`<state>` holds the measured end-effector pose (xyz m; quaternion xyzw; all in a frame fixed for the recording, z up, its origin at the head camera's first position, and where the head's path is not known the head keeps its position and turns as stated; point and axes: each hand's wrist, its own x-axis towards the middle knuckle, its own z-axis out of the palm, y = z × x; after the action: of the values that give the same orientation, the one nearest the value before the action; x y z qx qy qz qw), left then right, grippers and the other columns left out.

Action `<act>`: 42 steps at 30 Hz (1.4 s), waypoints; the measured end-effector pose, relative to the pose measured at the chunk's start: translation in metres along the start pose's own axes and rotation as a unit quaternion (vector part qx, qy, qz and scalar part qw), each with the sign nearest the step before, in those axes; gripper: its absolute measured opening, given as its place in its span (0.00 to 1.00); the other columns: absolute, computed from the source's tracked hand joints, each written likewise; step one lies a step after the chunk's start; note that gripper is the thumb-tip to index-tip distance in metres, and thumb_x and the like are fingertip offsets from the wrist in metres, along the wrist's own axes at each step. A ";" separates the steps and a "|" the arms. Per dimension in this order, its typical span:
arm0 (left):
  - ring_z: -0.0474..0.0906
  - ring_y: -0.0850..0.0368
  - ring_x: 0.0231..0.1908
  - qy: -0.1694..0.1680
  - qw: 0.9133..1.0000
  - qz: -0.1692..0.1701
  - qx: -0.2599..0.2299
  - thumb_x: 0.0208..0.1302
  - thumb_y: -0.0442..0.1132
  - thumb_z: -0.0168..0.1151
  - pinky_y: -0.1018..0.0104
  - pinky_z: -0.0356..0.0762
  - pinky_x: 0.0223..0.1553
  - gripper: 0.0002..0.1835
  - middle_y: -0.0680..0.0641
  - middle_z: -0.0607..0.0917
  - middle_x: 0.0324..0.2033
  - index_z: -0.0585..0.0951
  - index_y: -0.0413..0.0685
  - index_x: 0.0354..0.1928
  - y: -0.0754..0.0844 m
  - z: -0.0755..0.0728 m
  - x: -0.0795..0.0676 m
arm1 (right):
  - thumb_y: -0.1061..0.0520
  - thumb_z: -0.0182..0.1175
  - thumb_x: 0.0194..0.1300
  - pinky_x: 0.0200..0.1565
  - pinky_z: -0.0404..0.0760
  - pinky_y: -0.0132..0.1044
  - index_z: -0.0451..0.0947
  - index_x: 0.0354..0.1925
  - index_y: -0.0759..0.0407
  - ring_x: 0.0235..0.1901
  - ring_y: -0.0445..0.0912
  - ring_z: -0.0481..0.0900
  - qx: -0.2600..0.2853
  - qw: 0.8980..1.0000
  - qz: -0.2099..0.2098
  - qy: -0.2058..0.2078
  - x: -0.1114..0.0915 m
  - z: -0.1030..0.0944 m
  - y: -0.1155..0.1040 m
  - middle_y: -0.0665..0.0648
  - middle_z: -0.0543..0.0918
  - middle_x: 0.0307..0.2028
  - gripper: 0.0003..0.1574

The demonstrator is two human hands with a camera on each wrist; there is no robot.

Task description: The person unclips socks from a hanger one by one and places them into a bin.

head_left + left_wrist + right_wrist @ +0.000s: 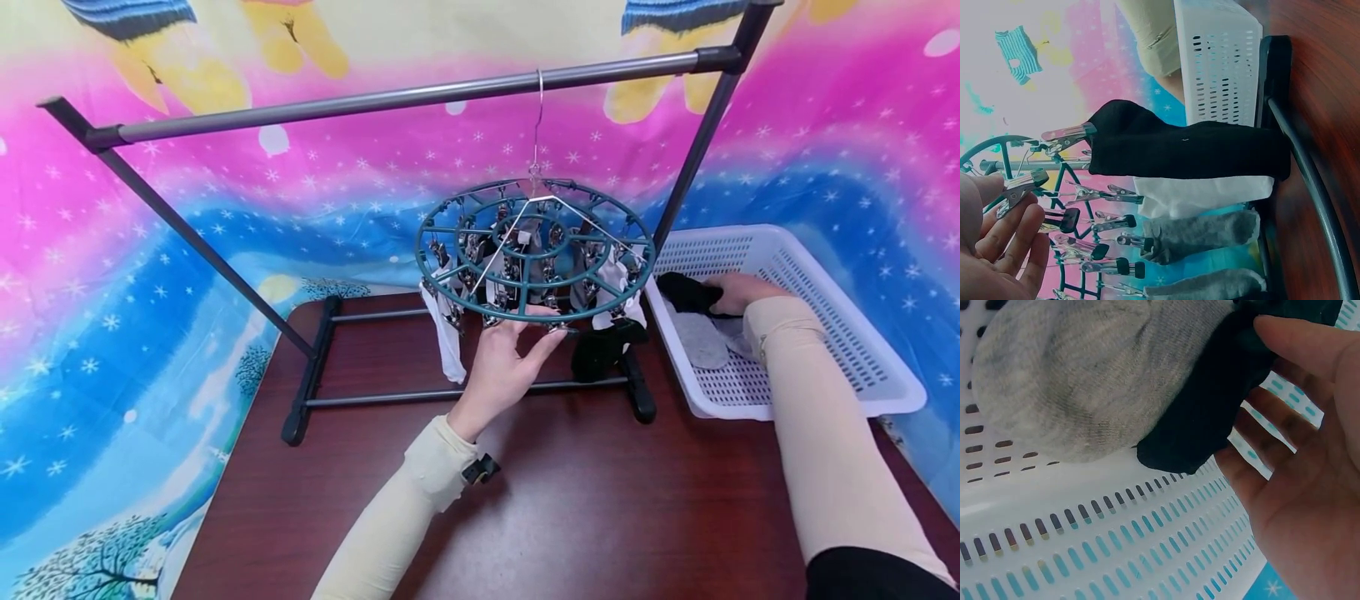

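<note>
While the left hand [504, 367] pinches a clip [1027, 180] at the six o'clock edge of a round green hanger [534, 254], the right hand [750, 293] reaches into a white basket [836, 325] and holds a dark sock [686, 293] between thumb and fingers. Clock positions are read from the head view, with the hanger as the centre and twelve o'clock on the far side. The basket stands on the table [600, 500] at about three to four o'clock; within the basket, the dark sock lies at ten o'clock, against a light gray sock [699, 340] at nine. Socks already hang from the hanger's clips: a black sock [1185, 150] at about five o'clock and a long white sock [447, 342] between seven and eight. In the left wrist view, a second white sock [1210, 192] and two darker gray socks [1204, 234] hang in a row beside the black one. A metal hook [538, 117] suspends the hanger from the bar of a rack [420, 97], whose posts rise at nine and two o'clock.
</note>
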<state>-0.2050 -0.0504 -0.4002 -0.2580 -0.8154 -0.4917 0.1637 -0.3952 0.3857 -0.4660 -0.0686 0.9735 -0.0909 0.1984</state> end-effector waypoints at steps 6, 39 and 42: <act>0.81 0.56 0.60 -0.003 1.000 -0.003 0.000 0.73 0.47 0.65 0.55 0.77 0.60 0.16 0.50 0.88 0.56 0.83 0.51 0.58 0.000 0.000 -0.001 | 0.58 0.60 0.70 0.64 0.65 0.73 0.59 0.73 0.77 0.65 0.81 0.63 0.006 1.000 -0.007 0.002 -0.008 -0.002 0.002 0.86 0.64 0.66 0.41; 0.85 0.54 0.49 0.073 0.997 0.038 0.008 0.70 0.40 0.68 0.54 0.81 0.53 0.14 0.48 0.89 0.48 0.85 0.44 0.54 -0.017 -0.033 -0.012 | 0.57 0.64 0.74 0.48 0.77 0.22 0.83 0.60 0.54 0.48 0.26 0.79 0.137 0.956 -0.230 0.122 -0.137 -0.041 -0.108 0.56 0.87 0.56 0.19; 0.85 0.53 0.49 0.081 0.996 0.033 0.006 0.70 0.40 0.69 0.53 0.81 0.55 0.14 0.47 0.90 0.47 0.85 0.44 0.54 -0.019 -0.038 -0.013 | 0.57 0.65 0.73 0.43 0.80 0.29 0.86 0.54 0.49 0.42 0.31 0.83 0.129 0.950 -0.263 0.108 -0.152 -0.034 -0.125 0.50 0.90 0.46 0.13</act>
<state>-0.2049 -0.0952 -0.4034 -0.2434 -0.7935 -0.5002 0.2468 -0.2584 0.2945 -0.3529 -0.2855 0.9165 -0.2716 0.0685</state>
